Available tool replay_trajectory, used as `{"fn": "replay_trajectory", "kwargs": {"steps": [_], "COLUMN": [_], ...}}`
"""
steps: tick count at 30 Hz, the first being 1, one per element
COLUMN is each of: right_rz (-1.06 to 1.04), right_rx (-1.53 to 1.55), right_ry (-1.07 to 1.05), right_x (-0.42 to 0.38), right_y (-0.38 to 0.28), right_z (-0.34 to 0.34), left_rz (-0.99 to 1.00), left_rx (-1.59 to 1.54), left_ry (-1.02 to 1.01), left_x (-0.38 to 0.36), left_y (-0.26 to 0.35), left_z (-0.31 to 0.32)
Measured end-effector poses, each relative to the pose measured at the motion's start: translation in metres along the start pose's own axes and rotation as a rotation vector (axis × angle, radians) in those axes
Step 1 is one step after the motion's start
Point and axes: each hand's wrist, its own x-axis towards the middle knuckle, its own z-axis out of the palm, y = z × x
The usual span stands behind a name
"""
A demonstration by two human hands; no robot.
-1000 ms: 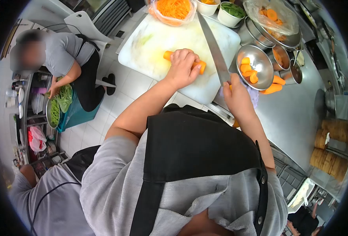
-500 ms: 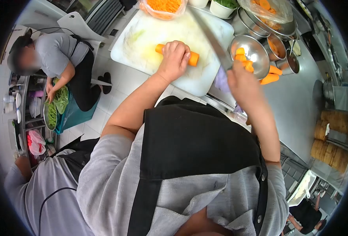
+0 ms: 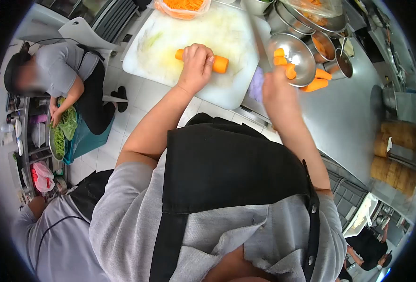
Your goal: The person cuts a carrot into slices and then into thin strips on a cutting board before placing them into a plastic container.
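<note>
A thick peeled carrot [image 3: 220,65] lies on the white cutting board [image 3: 144,58]. My left hand [image 3: 196,66] is wrapped over its middle, with both ends showing. To the right of the board, my right hand [image 3: 279,91] grips a large knife [image 3: 259,40] by the handle; the blade points up and away, slightly blurred. Close to that hand sits a metal bowl [image 3: 304,51] with several carrot chunks [image 3: 279,56] in it. More carrot pieces [image 3: 317,84] rest on the steel counter beside the bowl. The knife handle is hidden inside my fist.
A bag of shredded carrot [image 3: 183,6] stands at the board's far edge. Metal pots [image 3: 343,66] crowd the back right of the counter [image 3: 344,117]. A purple cloth [image 3: 256,87] lies beside the board. At left a seated person [image 3: 62,70] handles green vegetables [image 3: 67,124].
My right hand and the knife have shifted slightly left, the blade swinging more upright. The whole view has moved a little; my left hand still holds the carrot.
</note>
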Motion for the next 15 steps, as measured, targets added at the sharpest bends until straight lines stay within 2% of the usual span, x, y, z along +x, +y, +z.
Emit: {"fn": "replay_trajectory", "kwargs": {"steps": [3,4,5,7,8,11,12,15], "right_rz": [-0.057,-0.137,-0.110,-0.121,-0.113,-0.212,-0.069,-0.050], "right_rx": [-0.230,-0.173,-0.126,-0.048,-0.214,-0.146,-0.200,-0.249], "right_ry": [-0.345,-0.273,-0.245,-0.071,-0.133,-0.149,-0.248,-0.217], "right_x": [0.015,0.008,-0.010,0.003,0.014,0.020,0.018,0.022], "right_y": [0.023,0.028,0.016,-0.008,0.029,0.045,-0.001,-0.009], "right_z": [0.026,0.019,0.015,0.002,0.040,0.039,0.001,0.008], "left_rz": [0.050,0.061,0.014,0.021,0.074,0.035,-0.004,-0.024], "left_rx": [0.014,0.040,0.010,-0.023,-0.008,0.003,-0.014,-0.047], "left_ry": [0.035,0.046,-0.001,-0.004,0.061,0.057,0.041,0.163], "left_x": [0.005,0.000,-0.017,-0.001,-0.002,-0.005,-0.019,0.009], "left_y": [-0.002,-0.002,0.005,-0.004,-0.010,-0.009,-0.002,-0.002], "left_z": [0.004,0.003,0.000,-0.002,0.004,0.003,-0.003,-0.006]}}
